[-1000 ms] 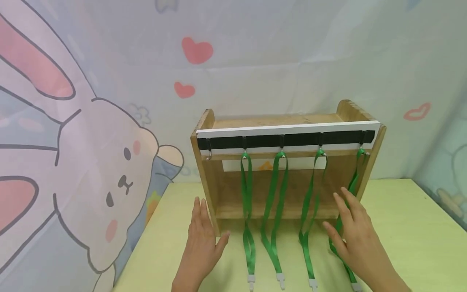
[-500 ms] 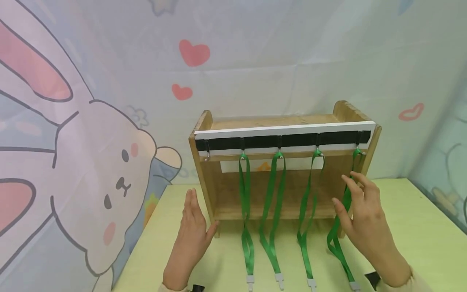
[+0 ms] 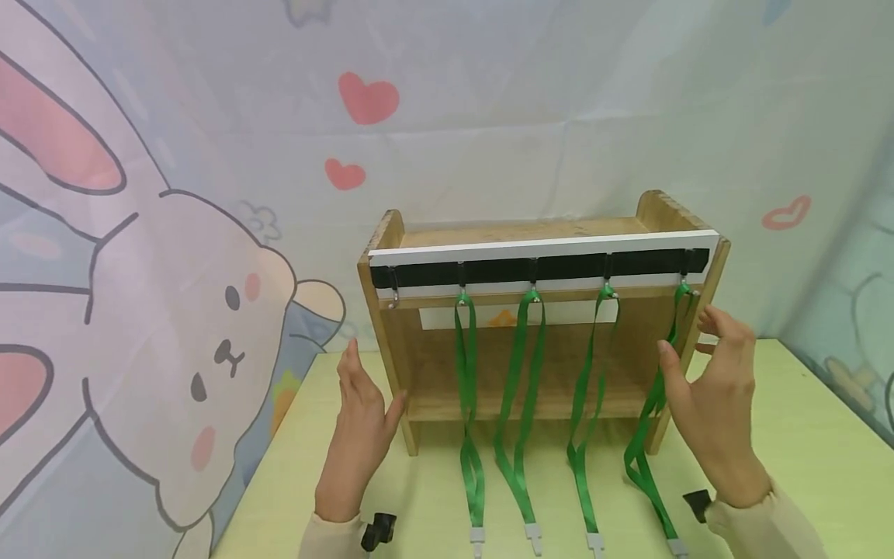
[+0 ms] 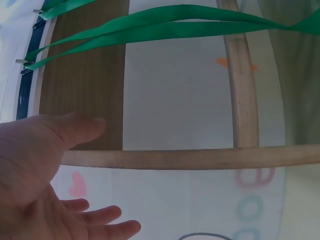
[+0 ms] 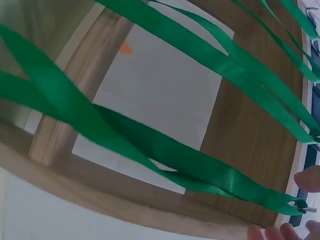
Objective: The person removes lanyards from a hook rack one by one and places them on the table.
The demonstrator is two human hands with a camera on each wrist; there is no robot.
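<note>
A wooden shelf (image 3: 524,369) stands on the table, with a white board and black strip (image 3: 499,269) of metal hooks across its front. Green lanyards (image 3: 517,373) with white clips hang from several hooks; the leftmost hook (image 3: 394,295) bears none. My left hand (image 3: 358,442) is held beside the shelf's left side, its thumb and fingers apart and holding nothing. On the other side, my right hand (image 3: 722,404) is close to the rightmost lanyard (image 3: 646,442), thumb near the strap and fingers bent by the side panel. Whether it touches the strap or panel cannot be made out.
The pale yellow-green table (image 3: 761,435) extends on both sides of the shelf. Behind hangs a light cloth backdrop (image 3: 559,116) printed with a rabbit and hearts. Small black pieces (image 3: 379,531) show at both wrists.
Both hands have moved up and outward, the left toward the shelf's left side and the right toward its right side. The lanyards stay hanging as before.
</note>
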